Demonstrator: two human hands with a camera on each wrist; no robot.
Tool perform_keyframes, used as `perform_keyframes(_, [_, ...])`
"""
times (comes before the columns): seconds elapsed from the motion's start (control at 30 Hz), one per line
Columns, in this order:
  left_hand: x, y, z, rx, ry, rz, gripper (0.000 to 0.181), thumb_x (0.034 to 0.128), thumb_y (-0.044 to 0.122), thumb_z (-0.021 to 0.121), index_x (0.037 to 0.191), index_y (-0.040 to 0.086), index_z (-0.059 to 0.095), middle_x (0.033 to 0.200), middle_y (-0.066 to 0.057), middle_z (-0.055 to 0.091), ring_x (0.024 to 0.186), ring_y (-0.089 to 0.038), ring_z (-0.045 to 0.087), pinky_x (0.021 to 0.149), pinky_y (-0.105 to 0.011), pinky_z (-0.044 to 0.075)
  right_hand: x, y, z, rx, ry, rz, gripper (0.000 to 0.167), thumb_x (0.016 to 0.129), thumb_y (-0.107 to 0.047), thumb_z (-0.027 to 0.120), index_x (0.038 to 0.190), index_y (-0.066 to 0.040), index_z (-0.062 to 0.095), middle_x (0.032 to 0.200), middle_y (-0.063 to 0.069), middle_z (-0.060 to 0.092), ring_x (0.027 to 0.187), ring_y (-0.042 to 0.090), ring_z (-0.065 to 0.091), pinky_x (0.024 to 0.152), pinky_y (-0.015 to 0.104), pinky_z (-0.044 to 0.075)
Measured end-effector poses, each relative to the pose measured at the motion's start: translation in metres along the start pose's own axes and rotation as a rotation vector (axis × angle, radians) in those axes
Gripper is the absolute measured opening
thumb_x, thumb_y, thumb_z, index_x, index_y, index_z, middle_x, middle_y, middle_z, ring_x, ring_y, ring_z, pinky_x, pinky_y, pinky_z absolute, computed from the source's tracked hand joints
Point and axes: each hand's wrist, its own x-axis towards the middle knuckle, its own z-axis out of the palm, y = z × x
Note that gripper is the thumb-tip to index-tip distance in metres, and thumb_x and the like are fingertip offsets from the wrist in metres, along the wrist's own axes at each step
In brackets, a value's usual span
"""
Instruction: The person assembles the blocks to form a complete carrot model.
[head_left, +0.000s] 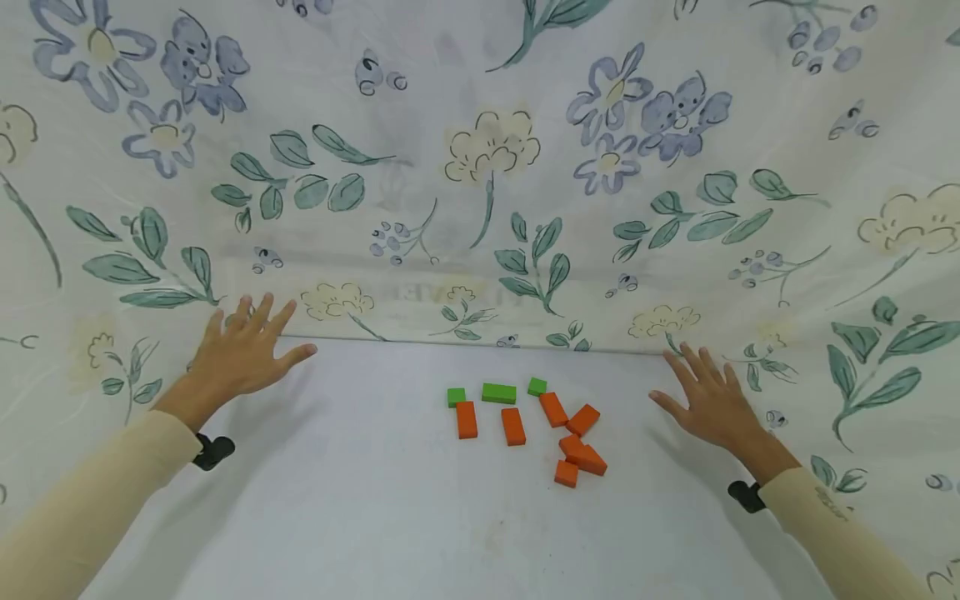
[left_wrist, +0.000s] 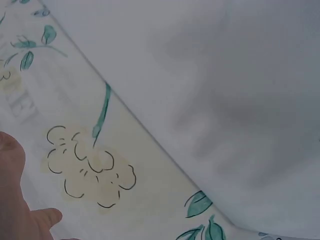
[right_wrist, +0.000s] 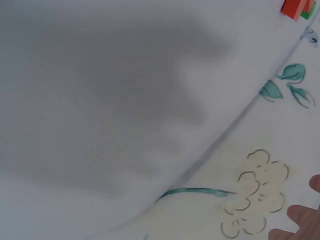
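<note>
Both hands hold nothing, their fingers spread. On the left of the head view is my left hand [head_left: 242, 353], above the white table near its far edge; its fingertips [left_wrist: 50, 217] enter the left wrist view. My right hand [head_left: 711, 402] hovers at the right side, nearer the blocks but apart from them. Between the hands lie several orange blocks [head_left: 513, 427], some upright-looking rectangles, one with a slanted end, and a small orange cube [head_left: 566, 473]. Behind them sit a long green block [head_left: 499, 393] and two small green blocks [head_left: 537, 386].
A floral cloth [head_left: 491, 217] hangs behind the white table [head_left: 375, 517] and covers both sides. The table's far edge meets the cloth. Dark wrist straps [head_left: 213, 452] are on both wrists. Hand shadows fall on the tabletop.
</note>
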Motion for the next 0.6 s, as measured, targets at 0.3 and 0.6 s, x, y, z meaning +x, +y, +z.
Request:
perform_keyframes(0.3, [0.002,0.018,0.000,-0.004,-0.003,0.043,0.097,0.0917,0.077,0.038,0.160,0.011,0.018,0.163,-0.030,0.010,0.149,-0.055,0.007,0.113,-0.075,0.003,0.006,-0.021,-0.006,0.072,0.018,-0.021,0.084,0.094,-0.047,0.065,0.157,-0.007,0.026,0.161,0.029,0.021,0.142,0.058,0.025,0.108,0.075,0.023])
perform_keyframes(0.6, [-0.001,0.051,0.009,-0.006,0.000,0.103,0.092,0.0930,0.074,0.042,0.158,0.010,0.026,0.161,-0.028,0.023,0.148,-0.054,0.015,0.114,-0.071,0.016,0.003,-0.061,-0.005,0.143,0.051,-0.193,0.083,0.088,-0.031,0.076,0.154,-0.005,0.032,0.157,0.026,0.033,0.138,0.049,0.041,0.103,0.066,0.039])
